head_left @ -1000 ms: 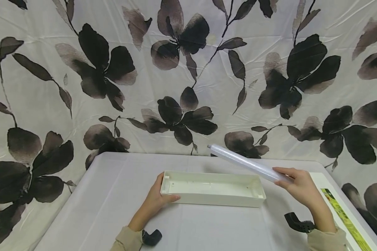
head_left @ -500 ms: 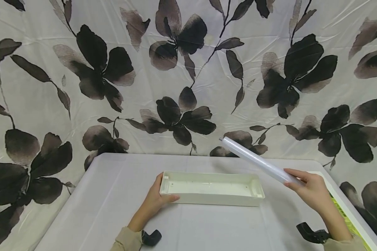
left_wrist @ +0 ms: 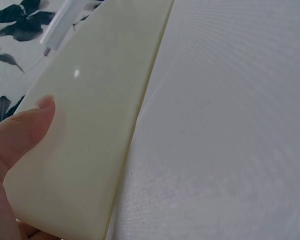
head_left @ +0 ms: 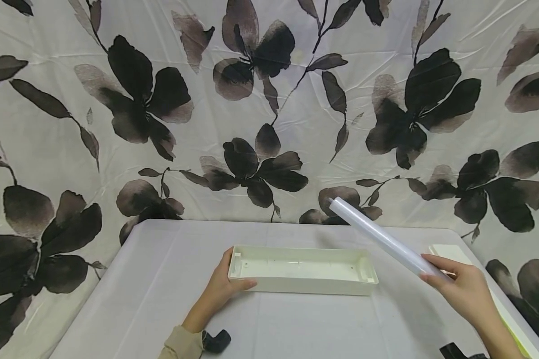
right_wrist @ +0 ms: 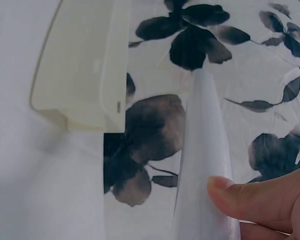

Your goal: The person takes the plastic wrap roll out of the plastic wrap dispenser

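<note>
A long cream plastic box point(head_left: 303, 285) sits on the table with its open side up and its hollow inside showing. My left hand point(head_left: 226, 281) grips its left end, thumb over the front wall; in the left wrist view the thumb point(left_wrist: 27, 127) presses that wall. To the right, my right hand point(head_left: 464, 286) pinches the lower end of a shiny whitish roll, like cling film point(head_left: 382, 237), between thumb and fingers. The roll slants up and left, a small stub at its far end, raised above the table. In the right wrist view the roll point(right_wrist: 205, 145) is beside the box.
A white lid-like strip point(head_left: 451, 253) with a yellow-green label lies along the table's right side, partly behind my right forearm. The white-covered table point(head_left: 305, 329) ends at the back against a floral cloth point(head_left: 260, 114). A black wrist mount point(head_left: 216, 341) shows at my left wrist.
My right hand has carried the roll rightward and slightly down, toward the table's right edge, tilting it more steeply. My left hand and the box have stayed in place.
</note>
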`<state>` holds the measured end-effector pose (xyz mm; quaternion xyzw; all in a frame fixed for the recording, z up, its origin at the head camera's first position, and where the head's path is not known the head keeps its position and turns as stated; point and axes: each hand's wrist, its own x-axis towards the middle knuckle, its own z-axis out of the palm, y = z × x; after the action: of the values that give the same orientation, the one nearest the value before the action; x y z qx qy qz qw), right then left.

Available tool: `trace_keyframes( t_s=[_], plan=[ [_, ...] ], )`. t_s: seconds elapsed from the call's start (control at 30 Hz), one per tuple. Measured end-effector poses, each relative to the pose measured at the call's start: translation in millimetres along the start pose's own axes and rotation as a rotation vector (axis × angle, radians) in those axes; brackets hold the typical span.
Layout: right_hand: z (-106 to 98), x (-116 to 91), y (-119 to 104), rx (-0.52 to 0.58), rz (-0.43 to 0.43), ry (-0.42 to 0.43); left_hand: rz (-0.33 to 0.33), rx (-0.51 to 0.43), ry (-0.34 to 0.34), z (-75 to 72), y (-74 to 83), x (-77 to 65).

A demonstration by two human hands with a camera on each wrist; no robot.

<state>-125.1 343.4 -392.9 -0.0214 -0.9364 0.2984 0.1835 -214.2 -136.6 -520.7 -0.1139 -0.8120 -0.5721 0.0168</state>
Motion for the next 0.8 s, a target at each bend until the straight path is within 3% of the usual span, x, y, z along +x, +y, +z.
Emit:
trace_keyframes(
  t_s=[0.2, 0.67, 0.8],
  plan=[
    [-6, -11, 4, -0.013, 0.046, 0.013, -0.004, -0.005, 0.003, -0.1, -1.5, 0.2],
    [-16, -34, 26, -0.137, 0.268, -0.049, -0.002, -0.007, 0.003, -0.7, -0.2, -0.3],
    [-14, -39, 31, -0.134, 0.396, -0.082, -0.002, -0.003, 0.002, -0.6, 0.4, -0.1]
  ],
)
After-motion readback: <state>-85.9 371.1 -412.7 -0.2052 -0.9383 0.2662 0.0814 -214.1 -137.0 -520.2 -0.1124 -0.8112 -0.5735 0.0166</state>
